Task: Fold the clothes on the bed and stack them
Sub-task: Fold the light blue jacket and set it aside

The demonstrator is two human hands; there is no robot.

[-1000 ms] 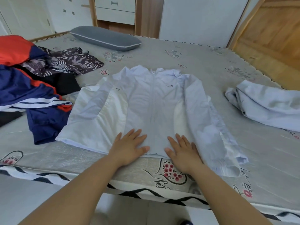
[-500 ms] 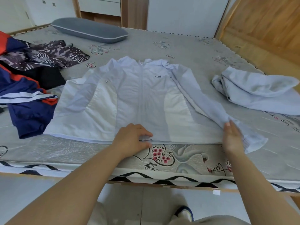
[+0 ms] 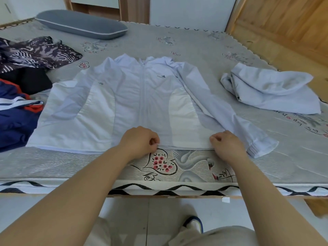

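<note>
A pale blue and white zip jacket (image 3: 142, 103) lies spread flat, front up, on the bed (image 3: 195, 47), its hem toward me. My left hand (image 3: 140, 141) pinches the hem near the zip. My right hand (image 3: 225, 144) pinches the hem at the jacket's right corner. The right sleeve (image 3: 236, 121) lies stretched out diagonally toward the lower right; the left sleeve is folded over the body on the left side. A second pale blue garment (image 3: 271, 89) lies crumpled at the right.
A pile of clothes sits at the left: a navy, red and white jacket (image 3: 16, 114), a black item (image 3: 30, 80) and a dark patterned cloth (image 3: 35, 54). A grey pillow (image 3: 81, 23) lies at the far end. Wooden panelling (image 3: 284, 23) borders the right.
My right hand left the sleeve cuff and moved left to the hem corner. Both hands went from lying flat on the jacket to pinching its hem. The right sleeve now lies pulled out straight.
</note>
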